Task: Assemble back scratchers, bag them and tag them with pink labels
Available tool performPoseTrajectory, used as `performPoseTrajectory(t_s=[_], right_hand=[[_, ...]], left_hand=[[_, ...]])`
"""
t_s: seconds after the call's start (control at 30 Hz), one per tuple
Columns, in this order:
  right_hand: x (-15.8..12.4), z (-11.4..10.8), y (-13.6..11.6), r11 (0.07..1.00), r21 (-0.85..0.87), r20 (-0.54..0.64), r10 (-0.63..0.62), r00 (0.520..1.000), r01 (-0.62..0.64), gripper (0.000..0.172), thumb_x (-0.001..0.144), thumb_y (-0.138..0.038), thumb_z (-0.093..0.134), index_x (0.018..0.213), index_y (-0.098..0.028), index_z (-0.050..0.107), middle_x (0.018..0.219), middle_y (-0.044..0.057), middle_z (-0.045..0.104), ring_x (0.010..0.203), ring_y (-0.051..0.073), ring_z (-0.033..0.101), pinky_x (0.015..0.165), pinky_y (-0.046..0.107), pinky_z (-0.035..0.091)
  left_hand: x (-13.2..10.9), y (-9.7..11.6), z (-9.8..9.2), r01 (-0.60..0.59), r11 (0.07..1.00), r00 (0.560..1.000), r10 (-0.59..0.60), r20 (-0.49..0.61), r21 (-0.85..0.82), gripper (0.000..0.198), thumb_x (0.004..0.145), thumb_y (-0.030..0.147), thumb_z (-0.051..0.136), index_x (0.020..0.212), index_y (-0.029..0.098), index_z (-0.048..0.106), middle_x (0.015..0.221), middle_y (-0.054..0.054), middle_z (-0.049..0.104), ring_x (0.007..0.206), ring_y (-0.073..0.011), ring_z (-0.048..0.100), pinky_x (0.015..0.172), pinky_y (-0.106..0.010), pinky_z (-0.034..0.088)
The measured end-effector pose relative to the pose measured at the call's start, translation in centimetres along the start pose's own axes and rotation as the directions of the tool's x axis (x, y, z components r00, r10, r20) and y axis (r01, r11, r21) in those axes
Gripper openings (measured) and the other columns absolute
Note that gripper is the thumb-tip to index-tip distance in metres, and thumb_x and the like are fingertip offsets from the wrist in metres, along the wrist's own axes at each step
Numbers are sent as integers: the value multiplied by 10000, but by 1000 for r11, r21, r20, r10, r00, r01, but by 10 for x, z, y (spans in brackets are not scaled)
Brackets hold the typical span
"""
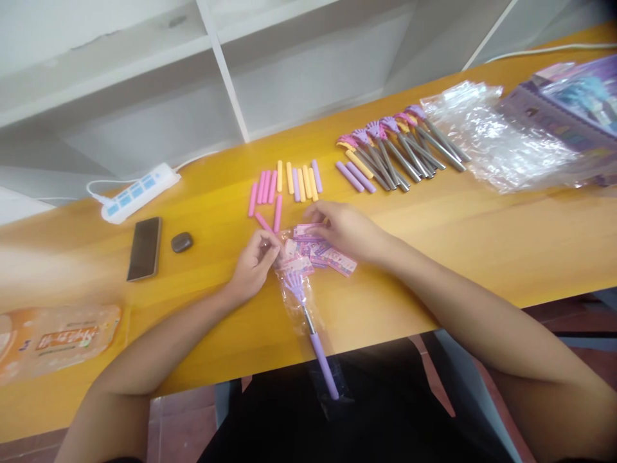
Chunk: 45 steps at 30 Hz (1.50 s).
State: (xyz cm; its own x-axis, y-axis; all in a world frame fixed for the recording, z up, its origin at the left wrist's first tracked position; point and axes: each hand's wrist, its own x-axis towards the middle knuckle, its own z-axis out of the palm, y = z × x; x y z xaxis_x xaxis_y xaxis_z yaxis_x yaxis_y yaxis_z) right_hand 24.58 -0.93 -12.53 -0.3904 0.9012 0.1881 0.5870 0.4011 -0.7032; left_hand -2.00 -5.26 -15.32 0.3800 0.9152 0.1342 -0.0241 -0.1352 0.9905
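My left hand (257,260) is closed in a pinch on the top end of a clear plastic bag (304,315). Inside the bag lies a back scratcher (322,363) with a purple claw head, a metal rod and a purple grip, slanting over the table's front edge toward my lap. My right hand (349,231) curls over a loose pile of pink-and-purple printed cards (336,258). Its thumb and index finger are at the uppermost card (308,231), seemingly pinching it. Pink grip tubes (277,213) lie just beyond my left hand.
Yellow and purple tubes (307,183) lie farther back. Several unbagged back scratchers (405,151) are heaped at back right, beside clear bags (520,141) and purple packaging (563,116). A power strip (139,193), phone (144,249), dark case (182,242) and orange pack (62,341) occupy the left.
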Motion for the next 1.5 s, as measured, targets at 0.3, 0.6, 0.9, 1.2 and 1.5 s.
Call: performPoseTrajectory(t_s=[0.3, 0.6, 0.9, 1.2, 1.5], right_hand=[[0, 0, -5, 996, 86, -7, -1, 1000, 1, 177, 1021, -333, 687, 911, -199, 650, 950, 61, 710, 864, 204, 639, 784, 341, 456], [2, -1, -11, 940, 341, -248, 62, 967, 27, 202, 1027, -371, 701, 946, -217, 599, 914, 36, 640, 806, 175, 572, 771, 342, 475], [-5, 8, -19, 889, 437, -65, -120, 991, 137, 175, 1030, -361, 690, 1050, -213, 600, 919, 27, 670, 811, 161, 641, 750, 328, 513], [-6, 7, -16, 919, 211, -98, -320, 942, 334, 63, 1039, -155, 637, 1093, -185, 647, 983, 33, 664, 836, 141, 626, 762, 290, 502], [-5, 10, -12, 884, 70, -93, -456, 885, 462, 167, 1085, -149, 591, 1160, -187, 735, 1063, 66, 676, 960, 176, 668, 852, 325, 546]], left_hand=[[-1, 7, -3, 24, 999, 998, -25, 56, 21, 293, 1082, 430, 642, 1279, 220, 698, 1114, -61, 714, 834, -148, 697, 782, -287, 573], [1, 1, -8, 51, 985, 988, -26, 150, -164, 406, 1086, 427, 609, 1412, 225, 743, 1353, -149, 769, 1212, -284, 743, 1115, -460, 563], [9, 4, -7, 189, 885, 982, -171, 79, -425, 411, 954, 460, 743, 1200, 140, 823, 1177, -175, 846, 1132, -334, 810, 1072, -510, 608], [9, 6, -6, 210, 869, 977, -174, 122, -449, 430, 943, 439, 742, 1222, 124, 835, 1183, -185, 850, 1135, -362, 815, 1086, -552, 602], [8, 9, -6, 255, 858, 964, -190, 187, -446, 511, 941, 473, 732, 1296, 116, 818, 1297, -204, 814, 1192, -378, 790, 1089, -547, 594]])
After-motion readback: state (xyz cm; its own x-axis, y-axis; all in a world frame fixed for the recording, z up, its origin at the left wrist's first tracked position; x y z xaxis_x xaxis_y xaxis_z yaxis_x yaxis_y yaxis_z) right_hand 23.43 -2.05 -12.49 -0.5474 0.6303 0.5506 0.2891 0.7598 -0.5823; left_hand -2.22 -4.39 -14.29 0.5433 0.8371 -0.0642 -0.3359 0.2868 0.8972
